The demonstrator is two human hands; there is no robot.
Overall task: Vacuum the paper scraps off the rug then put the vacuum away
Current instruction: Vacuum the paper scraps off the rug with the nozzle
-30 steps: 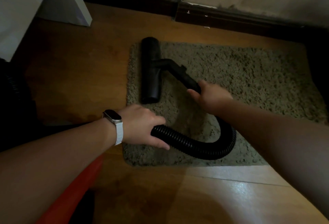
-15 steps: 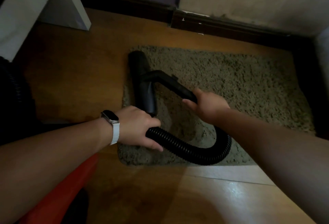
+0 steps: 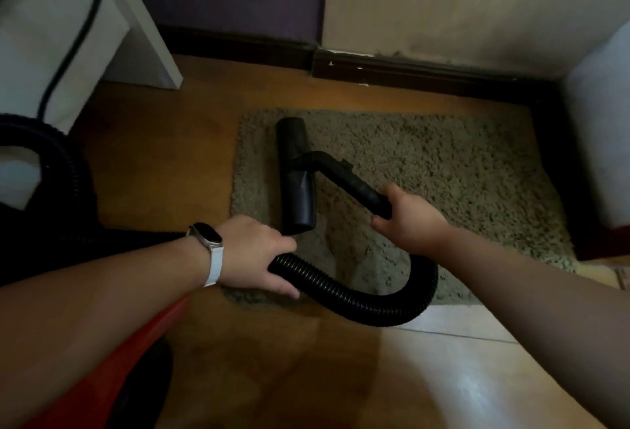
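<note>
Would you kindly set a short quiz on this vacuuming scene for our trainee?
1. True or false: the nozzle rests on the rug.
2. The right hand grips: A the wand, B the nozzle, C the rug.
3. Fill in: the left hand grips the ribbed ___.
Key: 1 true; 2 A; 3 hose.
</note>
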